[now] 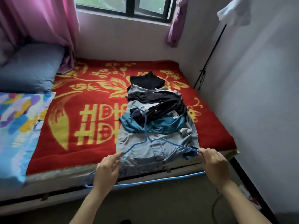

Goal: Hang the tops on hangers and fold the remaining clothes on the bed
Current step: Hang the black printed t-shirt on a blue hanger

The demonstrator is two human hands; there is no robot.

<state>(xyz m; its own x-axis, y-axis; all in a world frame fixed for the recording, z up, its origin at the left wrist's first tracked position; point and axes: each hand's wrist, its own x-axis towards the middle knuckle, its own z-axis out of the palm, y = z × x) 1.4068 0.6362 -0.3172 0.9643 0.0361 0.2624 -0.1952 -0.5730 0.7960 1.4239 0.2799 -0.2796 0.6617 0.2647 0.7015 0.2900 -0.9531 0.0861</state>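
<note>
- The left hand (pixel 107 168) pinches the left shoulder of a blue hanger (pixel 147 139), thumb and fingers on the wire.
- The right hand (pixel 213 162) grips the hanger's right shoulder, fingers curled round it.
- The hanger is held above the near edge of the bed (pixel 56 174), with its hook pointing away over the clothes.
- Clothes lie piled on the red blanket (pixel 97 97): denim (pixel 145 156) nearest, a teal top (pixel 166 125) behind it, black pieces (pixel 161 96) farther back.
- A pillow (pixel 29 70) and a quilt (pixel 16 126) lie at the left.

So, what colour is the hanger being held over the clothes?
Blue; the hanger shows best in the head view.
</note>
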